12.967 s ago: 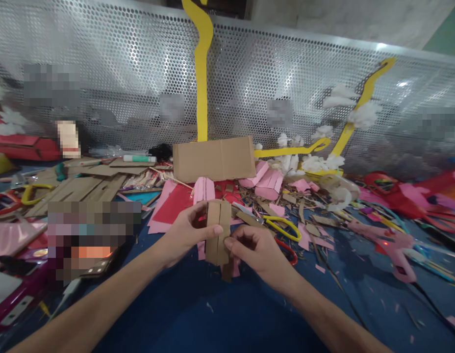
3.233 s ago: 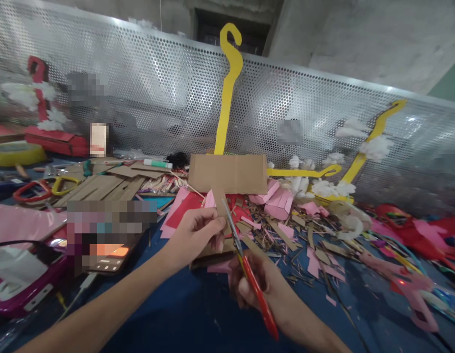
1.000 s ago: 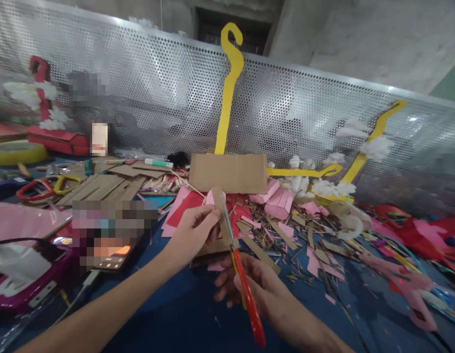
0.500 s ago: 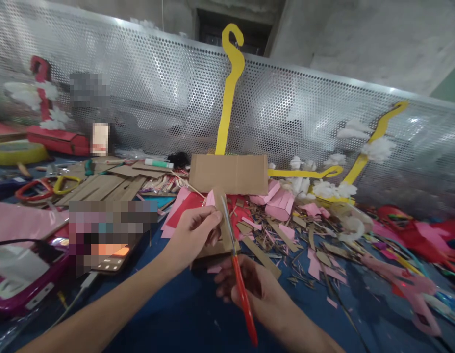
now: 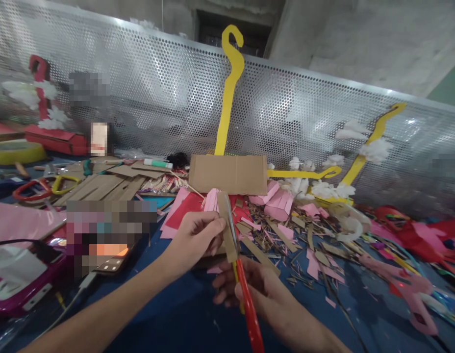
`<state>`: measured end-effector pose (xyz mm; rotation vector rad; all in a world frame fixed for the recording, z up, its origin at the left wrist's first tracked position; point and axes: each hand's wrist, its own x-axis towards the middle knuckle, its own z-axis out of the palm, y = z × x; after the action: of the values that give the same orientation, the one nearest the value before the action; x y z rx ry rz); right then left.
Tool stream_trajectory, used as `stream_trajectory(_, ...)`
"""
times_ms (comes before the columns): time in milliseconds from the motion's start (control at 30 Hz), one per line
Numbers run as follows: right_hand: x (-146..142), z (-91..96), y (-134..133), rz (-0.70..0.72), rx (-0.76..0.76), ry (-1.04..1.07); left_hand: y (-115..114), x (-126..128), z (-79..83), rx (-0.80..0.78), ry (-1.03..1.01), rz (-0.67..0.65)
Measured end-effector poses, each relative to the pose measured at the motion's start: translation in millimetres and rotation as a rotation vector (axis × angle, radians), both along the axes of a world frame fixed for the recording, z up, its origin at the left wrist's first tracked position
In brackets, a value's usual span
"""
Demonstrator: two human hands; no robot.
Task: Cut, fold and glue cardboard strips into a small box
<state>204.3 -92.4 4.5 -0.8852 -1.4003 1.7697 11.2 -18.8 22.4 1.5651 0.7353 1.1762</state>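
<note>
My left hand (image 5: 193,236) pinches a small brown cardboard piece (image 5: 227,230) with pink paper on its far side, held upright over the blue table. My right hand (image 5: 254,289) grips red-handled scissors (image 5: 245,299), whose blades run up along the right edge of the cardboard piece. Both hands are closed. The lower part of the cardboard is hidden behind my fingers.
A larger cardboard sheet (image 5: 233,174) stands behind, in front of a yellow hook-shaped cutout (image 5: 227,93) on the perforated metal panel. Pink and brown scraps (image 5: 286,230) litter the blue table (image 5: 360,304). Cardboard strips (image 5: 102,186) and scissors (image 5: 47,186) lie left; a phone (image 5: 110,255) lies near my left forearm.
The scissors have shifted slightly down and their blades have moved further along the cardboard piece. My left hand has tilted the piece a little. Long before, both hands held the cardboard without scissors.
</note>
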Motion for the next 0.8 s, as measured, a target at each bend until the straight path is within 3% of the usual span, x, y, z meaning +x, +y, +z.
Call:
stream_trajectory(267, -3, -9.4, 0, 0.004, -0.026, 0.034, 2, 0, 4.5, 0.009, -0.063, 0.122)
stream_trajectory(800, -14, -17.3, 0, -0.128, -0.064, 0.009, 2, 1, 3.2, -0.017, -0.132, 0.193)
